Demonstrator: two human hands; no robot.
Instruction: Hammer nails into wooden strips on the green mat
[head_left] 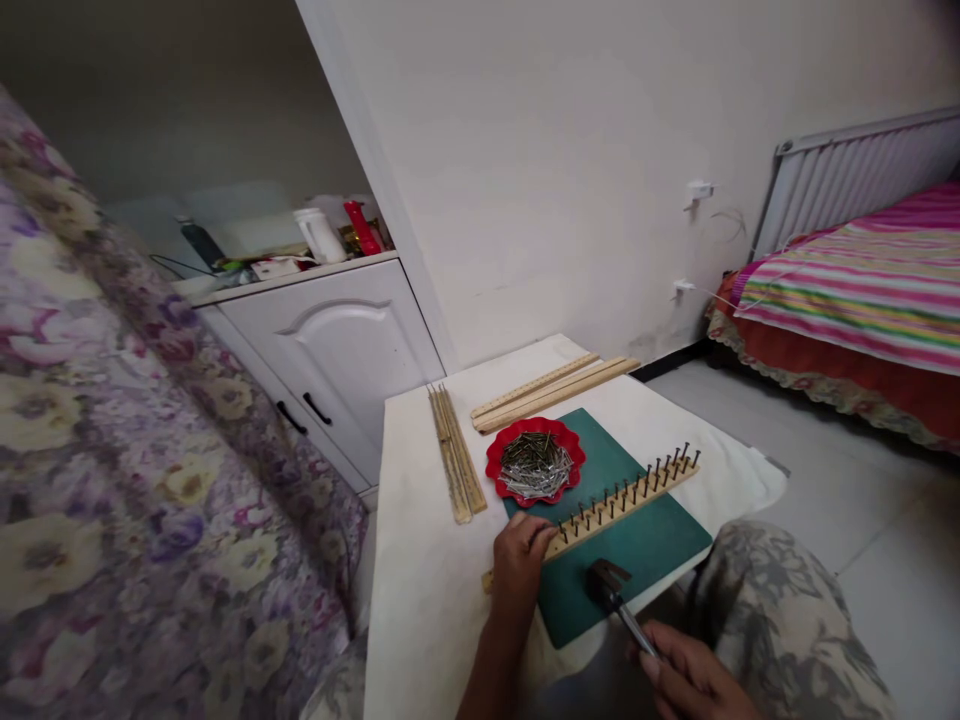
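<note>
A wooden strip (622, 508) lies slantwise across a green mat (600, 590), with several dark nails (634, 490) standing upright in two rows along it. At the strip's left end is my left hand (521, 545), its fingers pinched together close to the wood; what they hold, if anything, is hidden. My right hand (686, 670) grips a claw hammer (634, 625) by its handle. The hammer's dark head is above the mat, nearer to me than the strip and apart from the nails. A red scalloped dish (492, 462) behind my left hand holds loose dark and silvery nails (534, 468).
More wooden strips (555, 392) lie at the table's far edge, and narrow strips (456, 455) lie at its left. A pale cloth (420, 600) covers the table. A floral curtain (150, 450) and white cabinet (337, 370) stand left; a bed (862, 290) is right.
</note>
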